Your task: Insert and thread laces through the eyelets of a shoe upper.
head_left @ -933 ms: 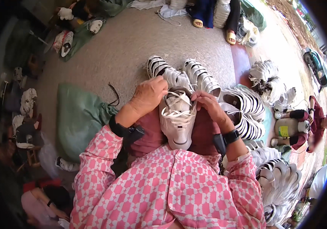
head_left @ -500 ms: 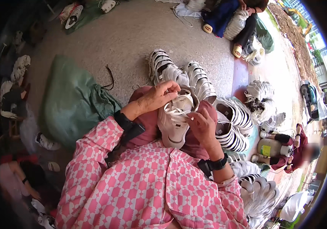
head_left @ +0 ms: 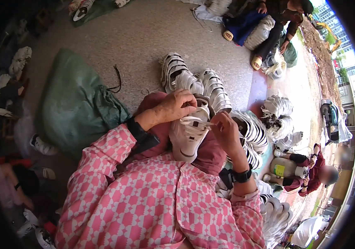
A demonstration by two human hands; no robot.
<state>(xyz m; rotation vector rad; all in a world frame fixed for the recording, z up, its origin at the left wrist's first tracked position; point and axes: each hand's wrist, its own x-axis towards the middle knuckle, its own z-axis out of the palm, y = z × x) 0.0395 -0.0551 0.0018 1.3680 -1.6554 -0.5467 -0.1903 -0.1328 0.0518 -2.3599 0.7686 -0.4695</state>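
A white sneaker (head_left: 183,146) rests on my lap between my knees, its toe toward me. Pale shoelace (head_left: 195,120) crosses its upper part and stretches to the right. My right hand (head_left: 226,129) pinches that lace between thumb and fingertips, just off the shoe's right side. Over the left side of the shoe's opening lies my left hand (head_left: 175,107), thumb and fingers curled together by the tongue; what they grip is hidden. Just beyond the shoe, rows of nested white shoes (head_left: 216,89) stand on the floor.
A big green sack (head_left: 71,108) lies at my left. More stacked white shoes (head_left: 252,133) sit by my right side. One co-worker (head_left: 287,23) sits at the far right, another person (head_left: 310,170) further right. A parked scooter (head_left: 330,118) stands outside.
My right hand has shifted slightly right and up, and the lace it pinches is now drawn taut away from the shoe. The left hand has stayed near the opening. My view has turned slightly.
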